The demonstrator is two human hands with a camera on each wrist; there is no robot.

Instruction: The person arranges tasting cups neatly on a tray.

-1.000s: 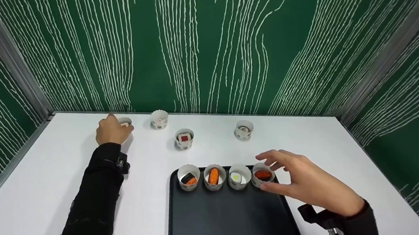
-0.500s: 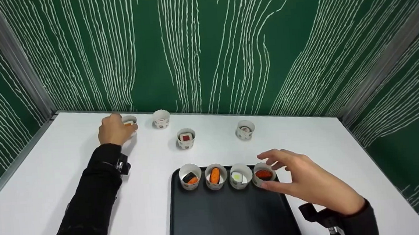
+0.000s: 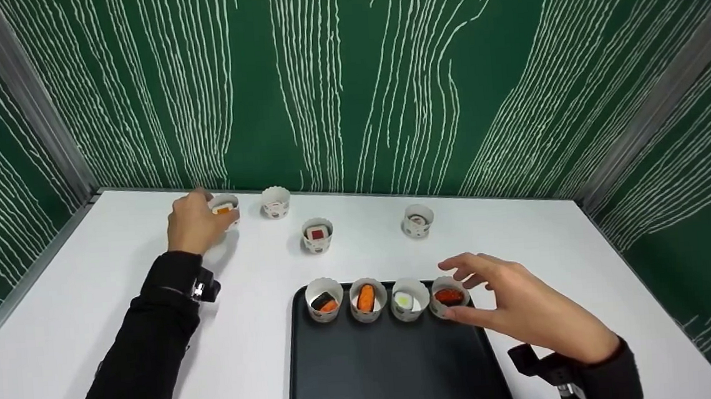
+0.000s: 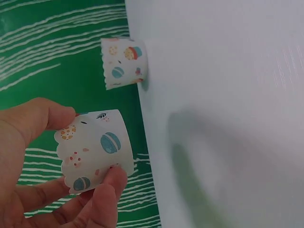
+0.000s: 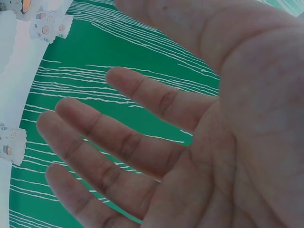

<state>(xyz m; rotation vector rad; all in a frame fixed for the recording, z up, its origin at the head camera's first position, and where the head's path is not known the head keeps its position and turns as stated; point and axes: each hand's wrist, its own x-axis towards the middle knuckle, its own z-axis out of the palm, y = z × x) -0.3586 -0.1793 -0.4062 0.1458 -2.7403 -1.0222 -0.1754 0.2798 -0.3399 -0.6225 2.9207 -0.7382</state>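
My left hand grips a paper baking cup between thumb and fingers at the far left of the table. Inside that cup, the head view shows a white piece with an orange top. A shadow on the table lies apart from the cup in the left wrist view. My right hand, fingers spread, hovers at the tray's back right corner by a cup with red roe sushi. Nothing lies in its palm in the right wrist view. That cup stands in a row with cups of black-and-orange sushi, orange sushi and a white-green piece.
The row stands along the back edge of a dark tray. Behind it on the white table are a red-centred cup, another cup near the back edge, and one to the right. Green, white-lined panels surround the table.
My left hand has drawn slightly right with its cup, and the orange-topped piece has come into view. The right hand keeps its place by the roe cup.
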